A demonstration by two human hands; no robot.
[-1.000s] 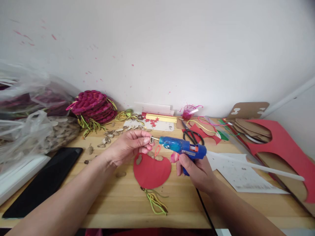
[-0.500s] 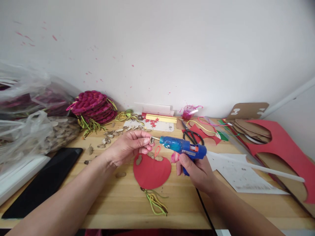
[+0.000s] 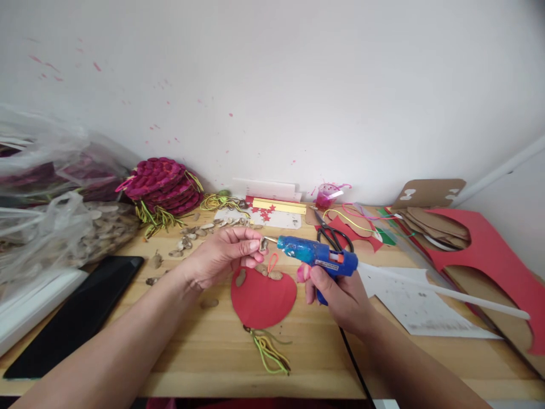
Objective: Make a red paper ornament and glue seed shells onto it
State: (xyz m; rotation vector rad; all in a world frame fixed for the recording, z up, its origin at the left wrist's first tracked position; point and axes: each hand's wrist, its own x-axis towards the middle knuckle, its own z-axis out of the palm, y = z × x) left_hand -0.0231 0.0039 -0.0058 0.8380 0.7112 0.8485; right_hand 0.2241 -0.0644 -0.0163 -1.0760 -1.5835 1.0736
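Between its thumb and fingers my left hand (image 3: 232, 250) pinches a small brown shell (image 3: 263, 245). My right hand (image 3: 336, 292) is wrapped round the handle of a blue glue gun (image 3: 315, 254), whose metal nozzle points left and meets the shell. Below them a red apple-shaped piece (image 3: 264, 301) lies on the wooden table (image 3: 204, 352). It bears an orange loop (image 3: 273, 261) at its top, a few brown shells (image 3: 276, 275) along its upper edge, and a green and yellow string tassel (image 3: 270, 352) at its bottom.
Loose shells (image 3: 204, 227) and a plastic bag of shells (image 3: 110, 227) lie left, near a black tablet (image 3: 76, 318) and stacked magenta pieces (image 3: 164, 184). Scissors (image 3: 334, 233), a pink cup (image 3: 326, 195), white paper (image 3: 419, 301) and red sheets (image 3: 494, 250) are behind and right.
Both hands stay nearly in place. The shell in my left hand has tilted slightly at the nozzle, and its hollow side shows more.
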